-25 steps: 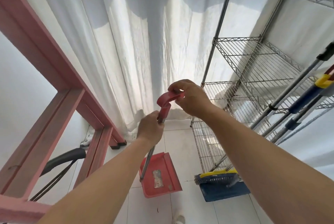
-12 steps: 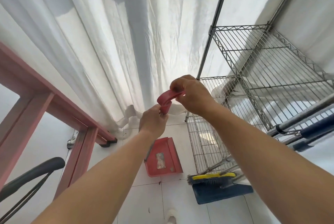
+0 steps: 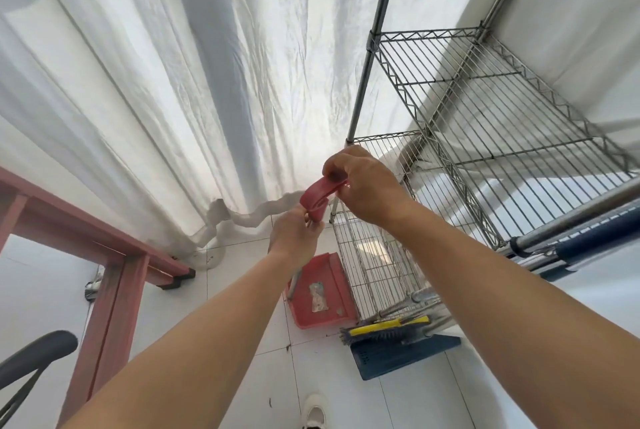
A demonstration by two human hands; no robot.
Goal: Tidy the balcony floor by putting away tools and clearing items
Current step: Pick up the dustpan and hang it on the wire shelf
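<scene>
A red dustpan [image 3: 320,291] on a long metal pole stands on the white floor tiles, close to the wire rack's front corner. My left hand [image 3: 298,232] grips the top of the pole just below its red handle [image 3: 317,196]. My right hand [image 3: 363,191] pinches the looped upper end of that red handle, beside the rack's front post. A scrap of litter lies in the dustpan's tray. The pole is mostly hidden behind my left forearm.
A metal wire rack [image 3: 485,123] fills the right side. A yellow-and-grey broom [image 3: 388,328] and a blue dustpan [image 3: 398,356] lean at its foot, with their poles [image 3: 571,238] crossing right. White curtains [image 3: 207,99] hang ahead. A pink table frame [image 3: 110,283] and a chair arm [image 3: 34,352] stand left.
My view has tilted up and right. Both hands keep hold of the red handle, and the dustpan has shifted right, closer to the wire rack.
</scene>
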